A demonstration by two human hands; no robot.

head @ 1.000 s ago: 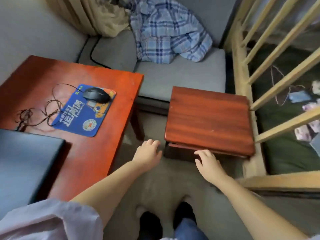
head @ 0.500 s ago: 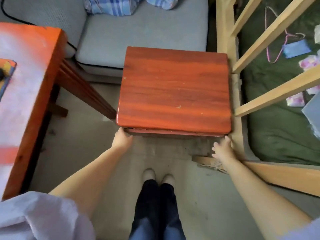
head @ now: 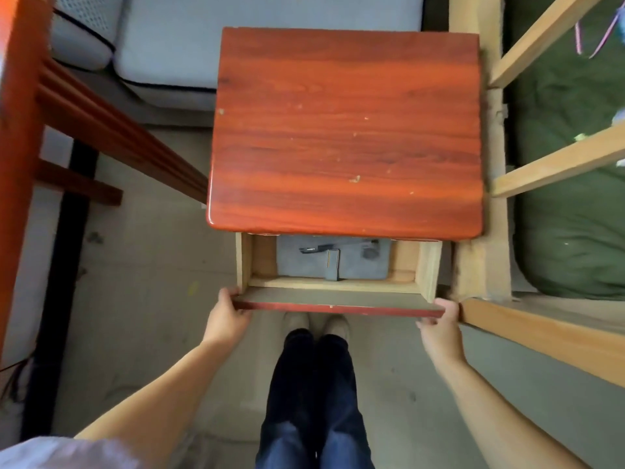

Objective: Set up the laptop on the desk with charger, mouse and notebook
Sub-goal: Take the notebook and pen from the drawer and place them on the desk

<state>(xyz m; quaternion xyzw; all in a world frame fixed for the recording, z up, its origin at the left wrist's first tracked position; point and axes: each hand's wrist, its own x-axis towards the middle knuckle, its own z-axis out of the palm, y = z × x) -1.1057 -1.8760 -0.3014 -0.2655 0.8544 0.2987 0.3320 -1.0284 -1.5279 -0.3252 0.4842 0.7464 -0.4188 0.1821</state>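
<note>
A small red-brown wooden cabinet (head: 345,130) stands below me with its drawer (head: 338,301) pulled partly out. My left hand (head: 227,314) grips the left end of the drawer's red front panel. My right hand (head: 439,321) grips the right end. Inside the drawer lies a flat grey notebook-like item (head: 358,265) with a dark pen (head: 316,248) and a small dark block (head: 332,269) on it. The drawer's back part is hidden under the cabinet top. The desk (head: 17,130) shows only as a red edge at the far left; laptop, mouse and charger are out of view.
A grey sofa cushion (head: 236,38) sits behind the cabinet. A pale wooden bed frame (head: 480,265) with rails stands close on the right, over green bedding (head: 568,198). My legs and feet (head: 314,333) stand on the grey floor right below the drawer.
Both hands took hold of the drawer front's two ends and the drawer slid out toward me, exposing its contents. The view tilted down and closer over the cabinet.
</note>
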